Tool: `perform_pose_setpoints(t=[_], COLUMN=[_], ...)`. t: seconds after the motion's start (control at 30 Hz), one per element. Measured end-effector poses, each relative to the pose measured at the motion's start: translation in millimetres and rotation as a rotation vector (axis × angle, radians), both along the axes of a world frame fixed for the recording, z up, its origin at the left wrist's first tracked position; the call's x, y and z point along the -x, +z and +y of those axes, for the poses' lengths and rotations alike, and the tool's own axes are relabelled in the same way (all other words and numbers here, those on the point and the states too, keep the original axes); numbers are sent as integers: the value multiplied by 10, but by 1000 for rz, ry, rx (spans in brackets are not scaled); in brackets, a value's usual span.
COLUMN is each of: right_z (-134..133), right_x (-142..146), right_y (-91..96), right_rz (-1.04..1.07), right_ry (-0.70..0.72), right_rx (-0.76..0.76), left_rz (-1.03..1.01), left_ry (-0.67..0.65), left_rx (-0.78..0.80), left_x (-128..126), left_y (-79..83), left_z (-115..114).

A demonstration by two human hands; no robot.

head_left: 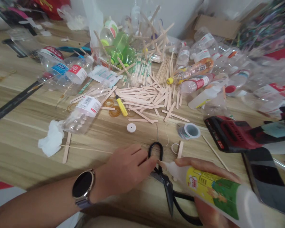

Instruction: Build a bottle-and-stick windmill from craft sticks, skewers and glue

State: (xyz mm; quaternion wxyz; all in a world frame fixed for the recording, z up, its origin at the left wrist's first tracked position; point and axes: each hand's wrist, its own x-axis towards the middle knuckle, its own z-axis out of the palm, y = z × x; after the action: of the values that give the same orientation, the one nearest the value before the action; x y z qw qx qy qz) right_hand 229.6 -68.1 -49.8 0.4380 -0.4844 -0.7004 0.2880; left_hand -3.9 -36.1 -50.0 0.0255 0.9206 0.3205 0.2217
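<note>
My left hand, with a watch on its wrist, is closed with thumb and finger pinched together. A thin wooden stick runs under its knuckles; the fingers hide the rest of the stick. My right hand is wrapped round a white glue bottle with a yellow and green label. The bottle lies tilted, its nozzle pointing left at my left fingertips. Black-handled scissors lie open on the table beneath the nozzle. The stick's far end lies by a flat craft stick and a crumpled white tissue.
Loose craft sticks are heaped mid-table, near a yellow-handled screwdriver. A clear bottle lies at left. Further back are several plastic bottles. At right are a wire spool, a red power tool and a phone.
</note>
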Motion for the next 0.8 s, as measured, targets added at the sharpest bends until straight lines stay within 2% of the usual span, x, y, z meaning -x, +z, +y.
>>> perform_pose_setpoints(t=[0.1, 0.27, 0.43, 0.7, 0.8], right_z=[24, 61, 50, 43, 41], right_x=[39, 171, 213, 188, 188], right_y=[66, 174, 152, 142, 129], right_rz=[68, 144, 261, 242, 250], right_ry=[46, -1, -35, -29, -42], right_rx=[11, 12, 13, 60, 32], left_rz=[12, -1, 7, -25, -24], left_ry=[4, 0, 2, 8, -3], left_rx=[-1, 3, 25, 10, 13], left_x=[5, 17, 10, 11, 10], left_y=[-23, -54, -27, -58, -52], left_z=[2, 9, 4, 14, 14])
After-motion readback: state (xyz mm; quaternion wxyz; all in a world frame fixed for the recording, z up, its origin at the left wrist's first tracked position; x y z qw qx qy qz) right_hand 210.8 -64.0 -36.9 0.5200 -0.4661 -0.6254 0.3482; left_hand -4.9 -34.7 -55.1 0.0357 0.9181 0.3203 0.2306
